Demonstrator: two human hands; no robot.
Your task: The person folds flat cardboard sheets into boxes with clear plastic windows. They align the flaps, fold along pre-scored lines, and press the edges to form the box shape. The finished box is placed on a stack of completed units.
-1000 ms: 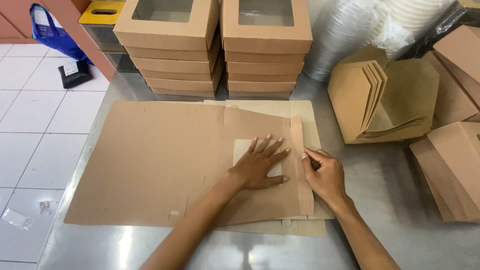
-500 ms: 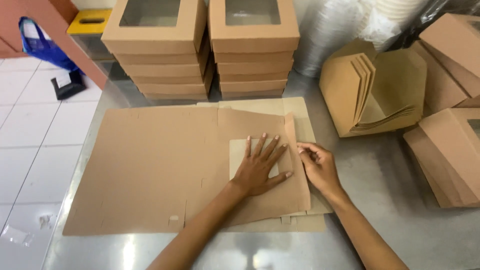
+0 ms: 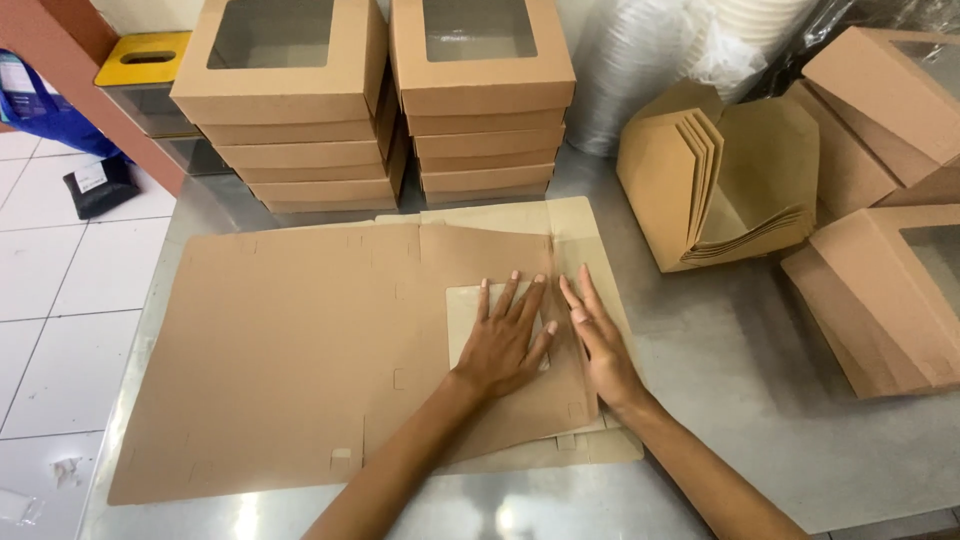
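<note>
A flat brown cardboard box blank (image 3: 290, 350) lies on the steel table (image 3: 760, 410), on top of more flat blanks. Its right panel is folded over, with a square window cut-out under my fingers. My left hand (image 3: 505, 335) presses flat on that folded panel, fingers spread. Just to its right, my right hand (image 3: 598, 335) lies flat along the panel's right edge, fingers straight and pointing away from me. Neither hand grips anything.
Two stacks of finished window boxes (image 3: 290, 100) (image 3: 480, 95) stand at the back. Nested folded cardboard trays (image 3: 720, 180) sit at the right, with more boxes (image 3: 880, 290) beyond them. A stack of white cups in plastic (image 3: 650, 60) leans behind. Tiled floor (image 3: 50, 290) lies left.
My right hand has opened from pinching the flap's edge to lying flat on it. The raised flap is now pressed down. My left hand stays on the panel.
</note>
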